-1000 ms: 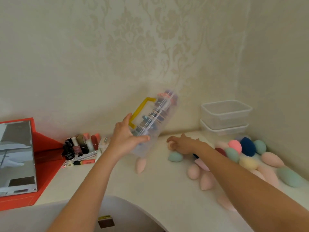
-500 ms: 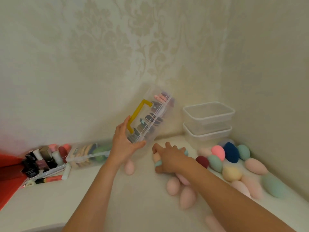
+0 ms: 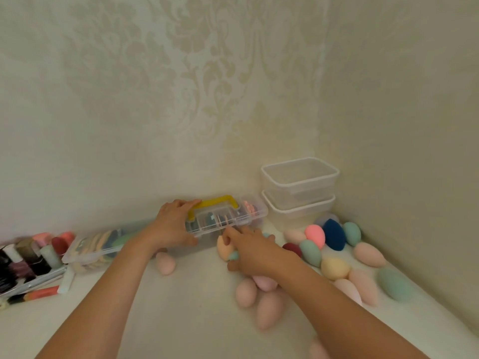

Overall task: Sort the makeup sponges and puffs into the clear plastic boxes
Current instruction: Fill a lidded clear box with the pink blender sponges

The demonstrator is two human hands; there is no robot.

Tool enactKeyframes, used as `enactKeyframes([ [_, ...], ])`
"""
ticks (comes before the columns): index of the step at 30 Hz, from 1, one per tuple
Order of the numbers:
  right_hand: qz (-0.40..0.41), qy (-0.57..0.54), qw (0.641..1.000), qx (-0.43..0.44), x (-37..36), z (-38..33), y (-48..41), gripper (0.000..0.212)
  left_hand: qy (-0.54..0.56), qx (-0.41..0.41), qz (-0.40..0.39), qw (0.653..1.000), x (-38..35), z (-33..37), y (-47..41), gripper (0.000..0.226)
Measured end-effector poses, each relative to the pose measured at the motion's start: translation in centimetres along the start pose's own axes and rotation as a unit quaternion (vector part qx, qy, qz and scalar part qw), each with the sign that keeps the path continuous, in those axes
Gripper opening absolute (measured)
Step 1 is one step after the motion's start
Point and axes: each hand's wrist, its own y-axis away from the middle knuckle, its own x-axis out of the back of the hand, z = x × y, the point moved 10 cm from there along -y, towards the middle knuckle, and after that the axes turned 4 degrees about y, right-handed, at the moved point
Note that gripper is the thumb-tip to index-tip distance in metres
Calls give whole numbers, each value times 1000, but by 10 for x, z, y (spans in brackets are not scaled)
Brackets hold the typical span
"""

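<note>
Against the back wall (image 3: 155, 125), left hand (image 3: 172, 225) fingers curl round the handled case (image 3: 233, 216), apparently steadying it. Right hand (image 3: 252, 251) fingers clutch two sponges (image 3: 221, 251) alongside, presumably for loading.

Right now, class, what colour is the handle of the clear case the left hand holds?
Yellow. The handle on the clear case shows best in the head view.

White tabletop (image 3: 181, 320): sponges (image 3: 334, 268) scattered right, stacked clear tubs (image 3: 298, 212) in corner, flat case (image 3: 98, 246) and cosmetics (image 3: 31, 257) left.
</note>
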Motion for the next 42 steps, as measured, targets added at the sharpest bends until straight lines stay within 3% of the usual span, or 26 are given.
enactKeyframes([
  [6,-41,18,999,5,-2,5,-1,61,120,-64,6,991,-2,13,-3,76],
  [12,-48,7,999,4,22,25,5,72,43,-61,54,996,-6,11,0,72],
  [15,20,-44,999,-4,60,34,14,60,70,-51,87,992,1,6,10,67],
  [18,198,-7,980,-11,121,48,33,33,111,-45,169,978,23,3,34,48],
  [20,285,44,957,-22,149,59,46,35,135,-64,227,962,35,6,58,35],
  [22,283,91,954,-47,154,75,46,48,151,-98,247,952,36,18,82,30],
  [25,232,145,959,-76,140,96,35,51,168,-131,203,956,15,42,115,29],
  [31,259,240,933,-68,144,92,35,26,177,-98,81,976,-47,47,149,21],
  [34,286,222,930,-65,155,87,39,21,189,-61,85,976,-51,32,152,17],
  [39,401,160,900,-55,195,56,60,9,189,-45,74,978,-51,26,153,16],
  [42,415,156,896,-23,213,28,70,11,204,-32,71,976,-51,25,153,12],
])
